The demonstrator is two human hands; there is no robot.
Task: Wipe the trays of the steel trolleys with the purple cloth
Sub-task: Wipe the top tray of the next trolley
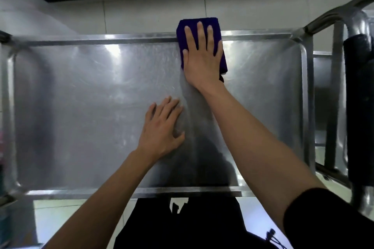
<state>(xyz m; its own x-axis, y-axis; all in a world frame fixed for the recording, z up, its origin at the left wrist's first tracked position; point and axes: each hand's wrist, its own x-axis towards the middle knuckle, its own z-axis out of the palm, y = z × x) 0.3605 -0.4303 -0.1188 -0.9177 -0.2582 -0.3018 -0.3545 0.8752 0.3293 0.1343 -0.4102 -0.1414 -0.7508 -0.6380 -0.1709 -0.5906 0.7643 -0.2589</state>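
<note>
Head view, right hand: the right hand [202, 54] lies flat on the purple cloth [183, 28], fingers straight and slightly spread, pressing it down.
Cloth: folded, at the far rim of the steel tray [81, 97], its far end lapping over that rim.
Left hand: the left hand [162, 129] rests palm-down on the bare tray near its middle, fingers loosely spread, holding nothing.
Trolley: a tubular handle [332, 18] rises at the right end.
</note>
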